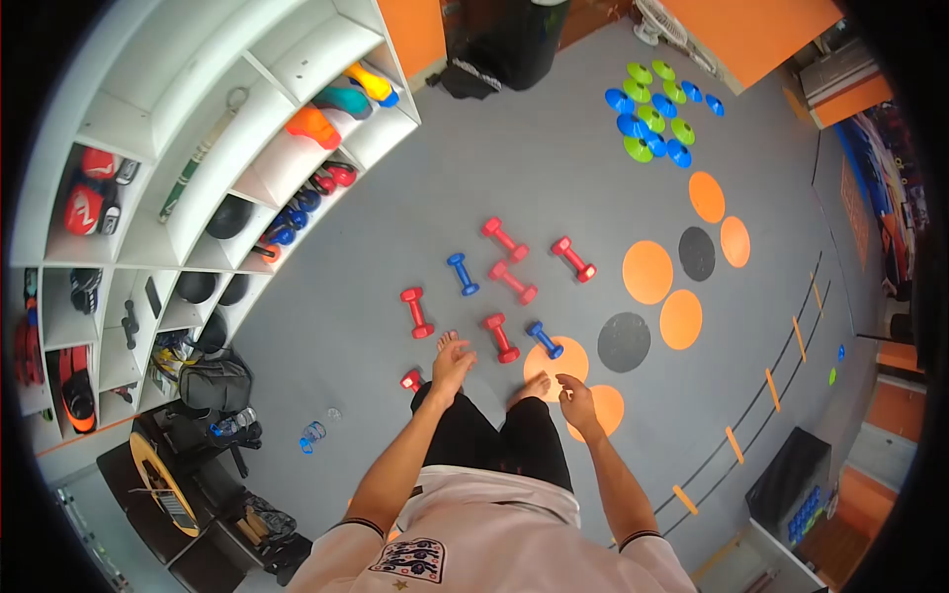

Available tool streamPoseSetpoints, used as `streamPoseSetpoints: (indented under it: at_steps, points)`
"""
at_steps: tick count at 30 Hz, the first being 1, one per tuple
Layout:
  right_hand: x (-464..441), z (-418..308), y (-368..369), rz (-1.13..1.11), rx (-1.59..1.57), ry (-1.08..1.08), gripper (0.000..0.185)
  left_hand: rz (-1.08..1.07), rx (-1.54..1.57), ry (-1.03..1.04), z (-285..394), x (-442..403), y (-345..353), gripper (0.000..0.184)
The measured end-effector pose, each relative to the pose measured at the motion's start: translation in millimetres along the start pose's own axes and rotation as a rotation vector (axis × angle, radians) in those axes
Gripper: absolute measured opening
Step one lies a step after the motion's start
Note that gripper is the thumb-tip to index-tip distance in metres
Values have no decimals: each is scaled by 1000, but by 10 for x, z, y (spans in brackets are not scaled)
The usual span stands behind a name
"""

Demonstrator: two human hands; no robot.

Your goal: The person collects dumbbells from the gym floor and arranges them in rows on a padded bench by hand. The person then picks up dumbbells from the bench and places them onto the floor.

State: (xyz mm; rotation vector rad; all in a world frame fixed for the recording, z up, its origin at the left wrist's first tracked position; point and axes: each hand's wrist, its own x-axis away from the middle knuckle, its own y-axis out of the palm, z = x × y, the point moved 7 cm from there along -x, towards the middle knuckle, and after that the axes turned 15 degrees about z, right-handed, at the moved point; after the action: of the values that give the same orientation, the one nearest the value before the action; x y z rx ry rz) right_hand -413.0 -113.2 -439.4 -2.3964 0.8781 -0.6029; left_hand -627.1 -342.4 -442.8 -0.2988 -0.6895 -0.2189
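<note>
My left hand (454, 368) hangs over my left foot, fingers loosely apart, with nothing in it. My right hand (576, 400) is beside my right foot and above an orange floor disc (605, 415); its fingers are slightly bent and hold nothing. On the grey floor ahead lie several red dumbbells, among them a middle red dumbbell (501, 338), a left red dumbbell (417, 313) and a right red dumbbell (574, 259). Two blue dumbbells lie among them: one blue dumbbell (462, 274) farther off, another blue dumbbell (544, 340) at the edge of an orange disc (554, 368).
White shelving (257, 163) along the left holds kettlebells, balls and gloves. A water bottle (312, 435) lies on the floor at left. Green and blue cones (649, 119) are spread at the back right. Black discs (624, 342) and an agility ladder (733, 445) lie to the right.
</note>
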Motion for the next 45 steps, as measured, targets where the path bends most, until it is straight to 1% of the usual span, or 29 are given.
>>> streamPoseSetpoints:
  at_steps: [1, 4, 5, 7, 8, 11, 14, 15, 16, 17, 19, 20, 22, 23, 26, 29, 30, 33, 34, 35, 36, 37, 38, 39, 40, 41, 42, 43, 45]
  points:
    - [-7, -42, 105, -8, 93, -116, 35, -14, -62, -8, -69, -186, 16, 35]
    - [-107, 300, 552, -41, 53, 137, 37, -6, -106, -122, -309, -678, 54, 31]
    - [-161, 408, 688, -24, 64, 129, 37, -9, -127, -149, -403, -842, 84, 29]
    - [-321, 684, 1012, 19, 76, 110, 37, 43, -203, -11, -871, -1388, 143, 38]
    - [-444, 791, 1118, 26, 129, 36, 39, 69, -242, 63, -1077, -1658, 189, 43]
    - [-687, 1761, 1654, 134, 103, 295, 41, 52, -386, 26, -1394, -2266, 445, 47]
    - [-922, 2649, 2223, 116, 188, 369, 45, 82, -507, -16, -1876, -3120, 673, 55]
    - [-1022, 2940, 2381, 125, 214, 384, 45, 132, -552, -6, -1971, -3440, 783, 58]
    - [-1145, 3414, 2645, 228, 159, 432, 47, 161, -630, 4, -2276, -3911, 953, 61]
    - [-1186, 3585, 2765, 350, 144, 433, 53, 195, -699, 12, -2402, -4095, 982, 64]
    - [-1357, 3732, 2893, 623, 208, 141, 57, 319, -671, 146, -3078, -4850, 1095, 68]
    - [-1409, 3885, 2972, 598, 322, 182, 57, 385, -643, 204, -3349, -5118, 1142, 70]
    - [-1551, 4187, 3052, 546, 546, 252, 56, 526, -639, 245, -3332, -5351, 1279, 65]
    - [-1653, 4370, 3095, 443, 520, 269, 55, 601, -628, 266, -3252, -5441, 1333, 62]
    - [-1820, 5067, 3137, 163, 410, 293, 52, 371, -259, -44, -3441, -5906, 1508, 41]
    - [-1875, 5359, 3160, -114, 544, 273, 52, 353, 15, -255, -3563, -6018, 1618, 25]
    - [-1865, 5391, 3190, -99, 518, 314, 54, 400, 46, -261, -3526, -5980, 1645, 19]
    - [-1900, 5288, 3251, -136, 663, 365, 57, 339, 133, -213, -3721, -6130, 1591, 24]
    - [-1875, 5336, 3307, -112, 675, 363, 57, 300, 179, -196, -3728, -6182, 1610, 26]
    - [-1845, 5412, 3359, -85, 691, 363, 57, 316, 193, -184, -3662, -6103, 1639, 28]
    - [-1794, 5380, 3357, -118, 653, 433, 58, 340, 198, -180, -3602, -5951, 1632, 30]
    - [-1719, 5325, 3379, -163, 612, 505, 58, 392, 157, -144, -3516, -5792, 1639, 26]
    - [-1629, 5270, 3378, -126, 562, 539, 59, 450, 113, -115, -3447, -5614, 1613, 22]
    - [-1537, 5209, 3355, -93, 512, 575, 60, 421, 72, -130, -3375, -5480, 1607, 19]
    - [-1424, 5104, 3253, -11, 410, 654, 58, 397, 29, -146, -3300, -5338, 1572, 16]
    - [-1381, 5013, 3159, -13, 351, 709, 57, 367, -13, -153, -3173, -5212, 1587, 13]
    - [-1349, 4902, 3063, -12, 282, 767, 56, 366, -37, -103, -2978, -4983, 1620, 10]
    - [-1249, 4751, 2994, -19, 209, 830, 56, 298, -65, -92, -2847, -4811, 1632, 10]
    - [-1171, 4346, 2698, 140, 70, 835, 50, 160, -104, -72, -2528, -4393, 1700, 9]
